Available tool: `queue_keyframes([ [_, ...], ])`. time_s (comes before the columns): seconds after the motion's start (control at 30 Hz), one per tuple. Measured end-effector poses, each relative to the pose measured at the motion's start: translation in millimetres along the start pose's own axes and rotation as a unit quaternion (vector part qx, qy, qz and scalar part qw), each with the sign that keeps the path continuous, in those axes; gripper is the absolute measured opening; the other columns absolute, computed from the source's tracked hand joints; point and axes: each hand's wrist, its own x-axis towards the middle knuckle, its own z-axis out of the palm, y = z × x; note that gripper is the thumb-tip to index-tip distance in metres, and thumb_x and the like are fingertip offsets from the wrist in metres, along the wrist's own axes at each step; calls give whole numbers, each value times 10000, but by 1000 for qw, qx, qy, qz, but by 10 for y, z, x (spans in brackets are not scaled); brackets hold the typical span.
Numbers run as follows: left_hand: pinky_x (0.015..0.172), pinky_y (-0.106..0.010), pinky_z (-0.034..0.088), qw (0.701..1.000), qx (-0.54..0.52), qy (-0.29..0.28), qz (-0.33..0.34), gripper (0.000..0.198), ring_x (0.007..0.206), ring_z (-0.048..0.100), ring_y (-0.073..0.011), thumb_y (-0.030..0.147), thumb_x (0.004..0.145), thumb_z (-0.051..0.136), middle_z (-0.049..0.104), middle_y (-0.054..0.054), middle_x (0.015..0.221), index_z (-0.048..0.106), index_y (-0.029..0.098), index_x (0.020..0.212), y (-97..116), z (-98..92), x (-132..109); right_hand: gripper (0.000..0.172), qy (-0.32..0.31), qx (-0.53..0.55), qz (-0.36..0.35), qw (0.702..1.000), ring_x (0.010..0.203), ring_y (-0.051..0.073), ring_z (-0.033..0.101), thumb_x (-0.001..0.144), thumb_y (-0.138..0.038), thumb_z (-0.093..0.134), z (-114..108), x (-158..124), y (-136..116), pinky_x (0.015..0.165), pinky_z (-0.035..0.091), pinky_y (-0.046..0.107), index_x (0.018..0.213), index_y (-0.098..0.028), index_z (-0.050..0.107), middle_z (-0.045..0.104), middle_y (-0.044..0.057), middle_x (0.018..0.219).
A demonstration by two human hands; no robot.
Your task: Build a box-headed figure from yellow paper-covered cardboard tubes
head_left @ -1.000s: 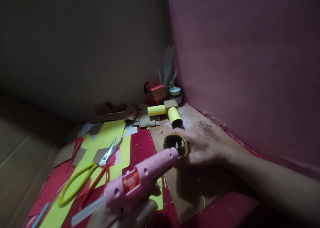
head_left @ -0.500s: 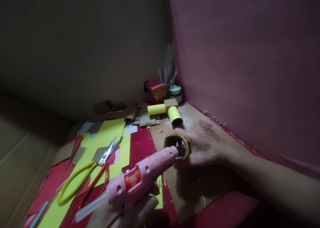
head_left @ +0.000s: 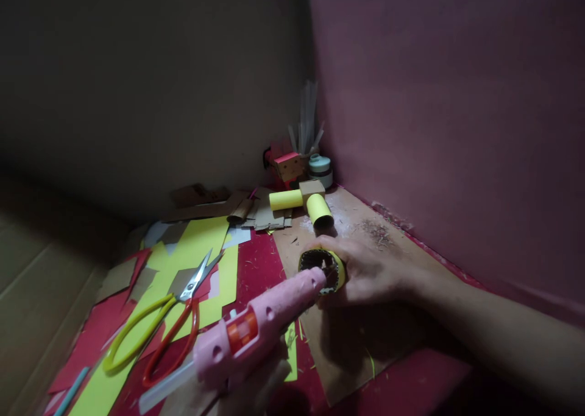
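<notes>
Your right hand (head_left: 372,267) closes its fingers around the yellow roll (head_left: 327,260), which lies on its side on the bench (head_left: 361,221); the open end faces the pink glue gun (head_left: 256,334), probably so its nozzle can reach the inner rim; your left hand (head_left: 260,387) grips the gun's handle.

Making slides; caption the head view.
Left hand holds pink glue gun at yellow-wrapped tube gripped by right hand; scissors nearby.

Scissors (head_left: 155,318) on paper scraps (head_left: 196,245); two yellow rolls (head_left: 301,204) behind.
</notes>
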Motion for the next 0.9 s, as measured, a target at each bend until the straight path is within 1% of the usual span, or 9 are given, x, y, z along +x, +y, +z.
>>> queue_keyframes([
  [0.13, 870, -412, 547, 999, 3, -6, -33, 314, 1031, 629, -228, 313, 923, 579, 621, -92, 1219, 596, 197, 1214, 41, -18, -4, 432, 3, -20, 6, 1000, 720, 122, 552, 660, -198, 775, 10, -3, 0, 608, 456, 238, 1048, -177, 588, 614, -3, 880],
  [0.23, 838, -336, 573, 999, 7, 9, -52, 355, 1030, 649, -271, 251, 875, 611, 705, -75, 1105, 649, 236, 1228, 60, -58, -47, 427, 3, -32, 11, 999, 725, 126, 548, 667, -228, 777, 13, -8, -9, 609, 450, 243, 1045, -180, 585, 617, 1, 887],
  [0.3, 784, -314, 592, 998, 9, 17, -62, 408, 999, 663, -293, 226, 840, 634, 736, -73, 1017, 652, 242, 1247, 64, -84, -69, 431, -4, -30, 13, 999, 718, 125, 541, 668, -240, 779, 8, -10, -26, 604, 444, 243, 1046, -179, 583, 614, 1, 885],
  [0.37, 713, -302, 602, 997, 10, 22, -72, 442, 913, 682, -284, 218, 825, 648, 746, -67, 945, 641, 242, 1266, 67, -101, -77, 423, -14, -26, 18, 999, 700, 121, 529, 675, -246, 775, 0, -10, -49, 598, 441, 244, 1046, -176, 582, 605, 0, 874],
  [0.43, 643, -285, 596, 997, 9, 20, -81, 440, 801, 682, -247, 217, 830, 653, 742, -56, 904, 635, 247, 1269, 77, -103, -70, 413, -19, -25, 24, 999, 680, 115, 516, 679, -249, 772, -8, -11, -68, 593, 438, 244, 1039, -171, 584, 596, -3, 861],
  [0.5, 638, -291, 591, 996, 6, 12, -87, 410, 764, 667, -212, 235, 849, 653, 726, -56, 943, 627, 238, 1258, 97, -88, -52, 408, -18, -30, 24, 999, 669, 112, 509, 678, -253, 772, -11, -10, -74, 590, 435, 244, 1031, -166, 588, 592, -6, 849],
  [0.67, 851, -414, 546, 996, -8, -6, -88, 287, 1005, 623, -207, 328, 939, 558, 600, -94, 1228, 584, 195, 1192, 155, -31, -3, 422, -11, -25, 9, 1000, 682, 118, 520, 677, -260, 773, 3, -8, -53, 593, 433, 246, 1044, -170, 584, 601, -3, 855],
  [0.8, 868, -426, 537, 996, -16, -4, -84, 296, 1028, 614, -218, 334, 936, 559, 590, -95, 1243, 581, 195, 1197, 154, -15, 8, 400, -10, -23, 15, 1000, 706, 122, 541, 678, -236, 771, 11, -11, -49, 602, 442, 238, 1028, -176, 589, 609, -4, 867],
  [0.9, 867, -424, 538, 997, -20, 14, -78, 289, 1027, 613, -218, 336, 938, 556, 592, -94, 1243, 586, 201, 1191, 127, -1, -2, 421, -10, -24, 21, 999, 713, 123, 546, 668, -221, 774, 12, -12, -53, 603, 446, 235, 1041, -175, 585, 612, -2, 877],
])
